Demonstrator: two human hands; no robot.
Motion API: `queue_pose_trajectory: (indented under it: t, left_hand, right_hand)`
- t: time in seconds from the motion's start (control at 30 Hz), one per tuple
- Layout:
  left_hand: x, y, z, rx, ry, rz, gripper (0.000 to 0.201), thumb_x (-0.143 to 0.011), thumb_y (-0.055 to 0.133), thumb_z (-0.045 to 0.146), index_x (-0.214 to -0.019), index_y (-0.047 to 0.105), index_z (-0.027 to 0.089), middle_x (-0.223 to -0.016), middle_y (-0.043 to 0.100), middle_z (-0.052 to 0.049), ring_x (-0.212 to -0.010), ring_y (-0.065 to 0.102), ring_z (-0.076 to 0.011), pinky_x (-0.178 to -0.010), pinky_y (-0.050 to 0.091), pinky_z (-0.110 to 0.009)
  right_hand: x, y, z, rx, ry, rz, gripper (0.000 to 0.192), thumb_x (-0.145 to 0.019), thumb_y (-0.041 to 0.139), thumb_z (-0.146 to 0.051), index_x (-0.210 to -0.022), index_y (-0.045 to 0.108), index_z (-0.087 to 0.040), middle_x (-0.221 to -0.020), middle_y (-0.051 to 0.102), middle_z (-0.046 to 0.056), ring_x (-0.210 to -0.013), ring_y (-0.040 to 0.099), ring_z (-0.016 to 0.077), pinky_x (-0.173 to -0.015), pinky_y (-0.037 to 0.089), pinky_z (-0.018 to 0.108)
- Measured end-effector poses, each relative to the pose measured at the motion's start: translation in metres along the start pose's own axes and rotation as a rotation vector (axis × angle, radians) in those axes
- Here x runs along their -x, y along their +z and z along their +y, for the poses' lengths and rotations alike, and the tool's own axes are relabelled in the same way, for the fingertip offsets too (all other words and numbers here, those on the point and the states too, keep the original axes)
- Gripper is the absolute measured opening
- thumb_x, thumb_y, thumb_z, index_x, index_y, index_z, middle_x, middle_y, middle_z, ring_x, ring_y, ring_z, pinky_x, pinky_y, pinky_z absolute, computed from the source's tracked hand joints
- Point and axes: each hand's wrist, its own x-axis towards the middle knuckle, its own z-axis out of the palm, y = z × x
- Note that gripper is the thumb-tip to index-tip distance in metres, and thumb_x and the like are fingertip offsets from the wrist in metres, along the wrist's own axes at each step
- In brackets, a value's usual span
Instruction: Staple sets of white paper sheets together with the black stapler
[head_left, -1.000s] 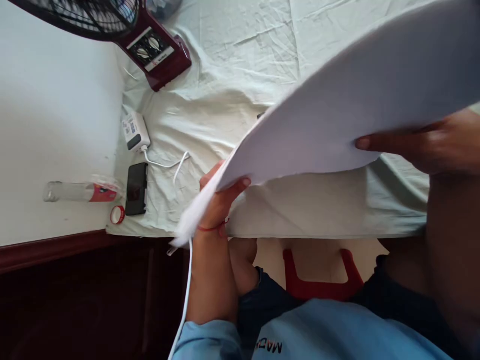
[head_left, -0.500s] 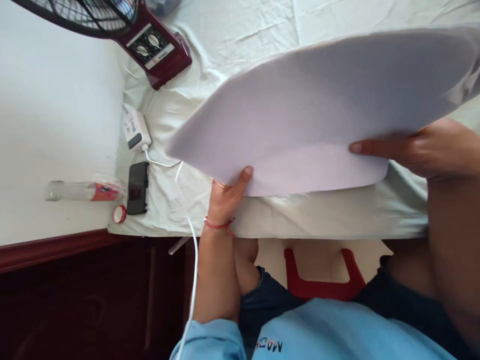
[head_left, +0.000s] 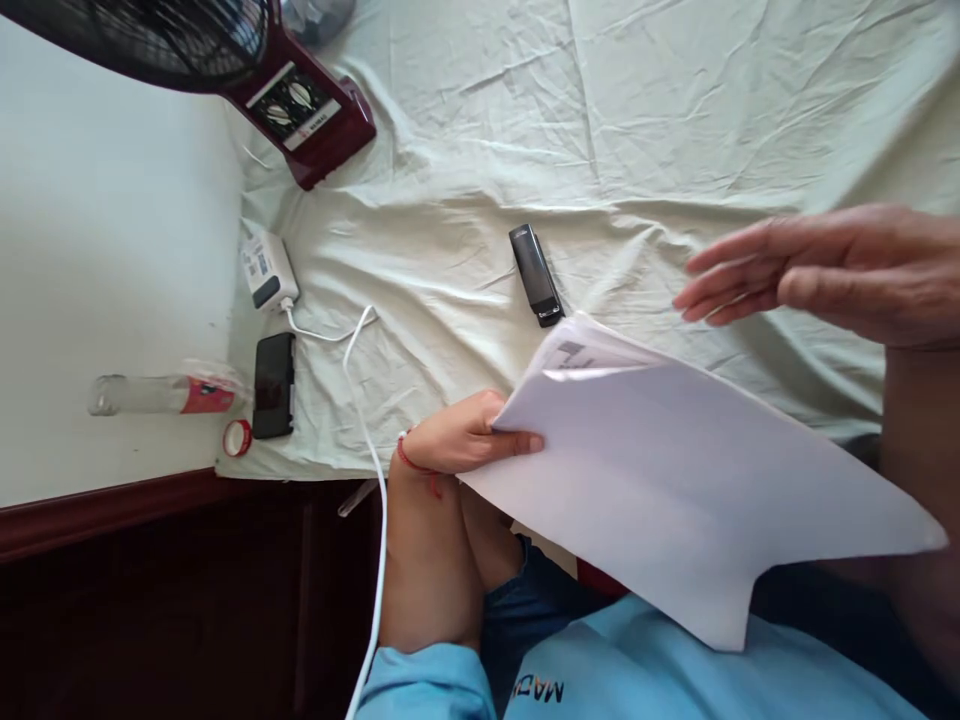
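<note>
My left hand (head_left: 476, 432) grips a stack of white paper sheets (head_left: 660, 470) by its left corner, thumb on top and fingers beneath. The stack slants over the table's front edge and down toward my lap; a bit of print shows at its upper corner. My right hand (head_left: 817, 265) is off the paper, above the table at the right, its fingers stretched out with nothing in them. Just beyond the stack's upper corner, a black slim device like a slider phone (head_left: 536, 275) lies on the pale cloth.
A dark red fan (head_left: 322, 120) stands at the back left on the pale tablecloth (head_left: 465, 130). Along the left wall are a white box (head_left: 268, 270) with a white cable (head_left: 360, 400), a black smartphone (head_left: 274, 385), a clear bottle (head_left: 161, 393) and a red-rimmed roll (head_left: 238, 438).
The paper has swung down toward my lap, still in my left hand. My right hand has let go of it and opened. The black slim device has come into view.
</note>
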Motion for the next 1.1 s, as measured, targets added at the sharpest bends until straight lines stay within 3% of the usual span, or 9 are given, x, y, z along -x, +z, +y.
queue_pose_trajectory:
  t: [0.03,0.1,0.3,0.4,0.47,0.57,0.7,0.87,1.1]
  left_hand:
    - [-0.005,0.001,0.003,-0.013,0.013,0.005,0.022,-0.076,0.094,0.042,-0.081,0.083,0.024,-0.072,0.077,-0.006,-0.070,0.076,-0.0273,-0.062,0.065,-0.034]
    - [-0.013,0.005,0.008,-0.050,0.042,-0.010,0.026,-0.071,0.097,0.045,-0.074,0.079,0.025,-0.065,0.072,-0.003,-0.063,0.071,-0.0244,-0.059,0.061,-0.033]
    - [-0.024,0.012,0.017,-0.239,0.039,-0.217,0.039,-0.101,0.062,0.045,-0.070,0.072,0.022,-0.064,0.066,-0.004,-0.054,0.058,-0.0180,-0.048,0.045,-0.028]
    - [-0.023,0.014,0.019,-0.220,0.016,-0.215,0.035,-0.101,0.063,0.044,-0.077,0.075,0.021,-0.069,0.071,-0.004,-0.059,0.063,-0.0187,-0.052,0.049,-0.027]
    - [-0.021,0.014,0.019,-0.104,-0.037,-0.112,0.031,-0.098,0.069,0.047,-0.086,0.079,0.020,-0.078,0.077,-0.005,-0.065,0.068,-0.0201,-0.055,0.052,-0.027]
    - [-0.023,0.014,0.016,0.156,-0.069,0.225,0.032,-0.088,0.083,0.049,-0.099,0.080,0.020,-0.088,0.080,-0.006,-0.069,0.072,-0.0204,-0.059,0.054,-0.028]
    - [-0.035,0.012,0.006,0.308,0.014,0.649,0.039,-0.074,0.093,0.040,-0.102,0.073,0.019,-0.065,0.068,0.003,-0.054,0.059,-0.0126,-0.053,0.047,-0.024]
    - [-0.053,0.016,-0.006,0.137,0.037,0.865,0.036,-0.078,0.083,0.029,-0.109,0.066,0.021,-0.059,0.061,0.008,-0.043,0.049,-0.0103,-0.046,0.035,-0.025]
    - [-0.070,0.022,-0.013,-0.194,0.040,1.116,0.030,-0.084,0.078,0.023,-0.112,0.068,0.022,-0.063,0.067,0.006,-0.057,0.061,-0.0161,-0.063,0.044,-0.032]
  right_hand:
    - [0.001,0.000,-0.001,0.011,0.016,-0.195,0.065,-0.071,0.092,-0.057,-0.127,0.083,-0.025,-0.119,0.081,0.012,-0.112,0.080,0.0292,-0.093,0.068,0.038]
    - [0.000,0.003,-0.003,0.010,0.041,-0.441,0.062,-0.071,0.094,-0.047,-0.129,0.082,-0.028,-0.121,0.081,0.009,-0.113,0.079,0.0260,-0.091,0.067,0.032]
    - [-0.006,0.028,0.000,0.127,-0.171,-0.762,0.034,-0.082,0.088,-0.035,-0.112,0.080,-0.023,-0.100,0.081,0.000,-0.083,0.077,0.0147,-0.066,0.058,0.016]
    - [-0.006,0.041,0.003,0.059,-0.083,-0.647,0.016,-0.089,0.080,-0.034,-0.101,0.079,-0.024,-0.082,0.076,-0.003,-0.063,0.068,0.0103,-0.051,0.048,0.015]
    - [-0.005,0.047,0.003,-0.023,0.080,-0.503,0.017,-0.091,0.076,-0.039,-0.093,0.079,-0.022,-0.074,0.073,-0.001,-0.055,0.062,0.0107,-0.047,0.046,0.017]
    - [-0.004,0.049,-0.001,-0.073,0.330,-0.317,0.025,-0.086,0.080,-0.044,-0.086,0.078,-0.019,-0.075,0.076,0.005,-0.050,0.061,0.0142,-0.044,0.045,0.022]
    - [-0.003,0.047,-0.006,-0.108,0.440,-0.123,0.020,-0.081,0.082,-0.039,-0.086,0.079,-0.019,-0.076,0.078,0.009,-0.051,0.065,0.0187,-0.042,0.046,0.025]
    - [-0.006,0.048,-0.009,-0.029,0.517,-0.004,0.018,-0.079,0.080,-0.034,-0.086,0.078,-0.017,-0.077,0.078,0.011,-0.051,0.066,0.0214,-0.040,0.043,0.026]
    - [-0.014,0.043,-0.001,0.099,0.514,0.065,0.018,-0.085,0.073,-0.032,-0.078,0.076,-0.015,-0.073,0.075,0.010,-0.052,0.066,0.0203,-0.039,0.043,0.025]
